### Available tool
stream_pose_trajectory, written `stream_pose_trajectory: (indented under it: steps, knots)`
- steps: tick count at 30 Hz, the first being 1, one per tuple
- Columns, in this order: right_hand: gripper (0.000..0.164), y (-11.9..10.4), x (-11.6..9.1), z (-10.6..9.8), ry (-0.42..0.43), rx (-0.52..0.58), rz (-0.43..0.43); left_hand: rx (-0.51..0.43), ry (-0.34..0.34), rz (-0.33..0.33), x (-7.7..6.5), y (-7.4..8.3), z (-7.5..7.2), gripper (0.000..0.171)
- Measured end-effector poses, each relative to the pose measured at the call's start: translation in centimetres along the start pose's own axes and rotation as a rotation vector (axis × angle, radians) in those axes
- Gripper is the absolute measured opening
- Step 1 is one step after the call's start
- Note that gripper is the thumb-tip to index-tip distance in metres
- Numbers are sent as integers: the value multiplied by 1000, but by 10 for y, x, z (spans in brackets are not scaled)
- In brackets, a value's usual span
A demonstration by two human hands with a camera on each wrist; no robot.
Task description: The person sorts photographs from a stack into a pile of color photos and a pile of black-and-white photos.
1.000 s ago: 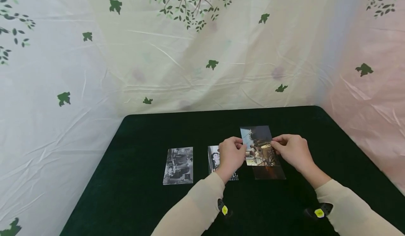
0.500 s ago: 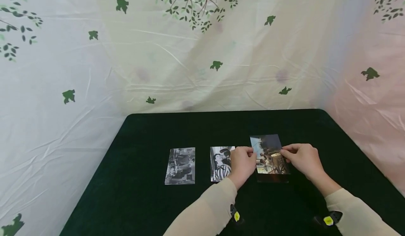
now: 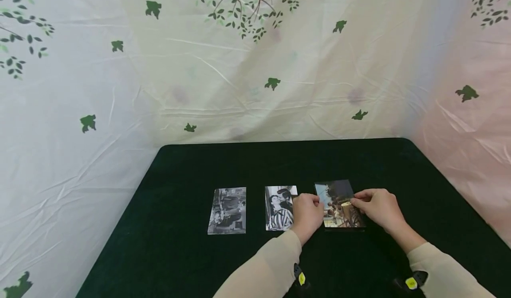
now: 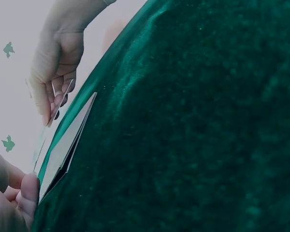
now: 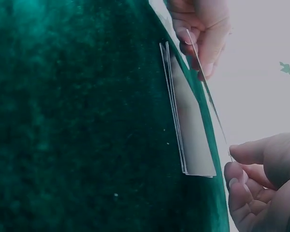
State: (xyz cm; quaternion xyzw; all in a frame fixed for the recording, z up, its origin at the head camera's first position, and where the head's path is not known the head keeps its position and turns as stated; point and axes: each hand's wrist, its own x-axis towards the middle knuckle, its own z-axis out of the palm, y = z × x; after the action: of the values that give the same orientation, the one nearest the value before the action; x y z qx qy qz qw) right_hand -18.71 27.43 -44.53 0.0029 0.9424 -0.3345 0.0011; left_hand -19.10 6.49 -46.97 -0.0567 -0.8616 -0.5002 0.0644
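Both hands hold a colour photo [image 3: 335,207] by its opposite side edges, at the right end of a row of pictures. My left hand [image 3: 308,216] pinches its left edge, and my right hand [image 3: 377,207] pinches the right one between thumb and fingers. In the right wrist view the photo [image 5: 209,94] is seen edge-on, raised and apart from a small stack of photos [image 5: 195,135] lying on the cloth. From the head view the held photo covers nearly all of that stack. Just left of my left hand lies a black-and-white photo [image 3: 279,209], its right edge partly behind the hand.
Another black-and-white photo [image 3: 227,211] lies farther left, a gap away from the middle one. Dark green velvety cloth [image 3: 179,262] covers the table. Behind and beside the table hangs a pale curtain [image 3: 223,89] with leaf prints.
Both hands have brought the colour photo rightward and then down toward the near side, over the stack. More of the middle black-and-white photo shows now.
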Motion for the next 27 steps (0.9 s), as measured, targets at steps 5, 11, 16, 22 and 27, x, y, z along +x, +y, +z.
stream_pose_trajectory:
  steps: [5,11,16,22,27]
  knots:
    - [29,3,2,3,-11,12,9,24,-14,7,0,-3,4,12]
    - [29,7,1,6,-32,12,22,41,-40,-10,0,-4,7,13]
    - [29,8,1,8,-48,21,34,38,-46,-27,0,-5,6,11]
    - [28,10,0,11,-56,30,57,27,-45,-11,0,-4,8,31]
    - [27,12,-1,14,-38,36,64,42,-34,-6,0,-4,10,34]
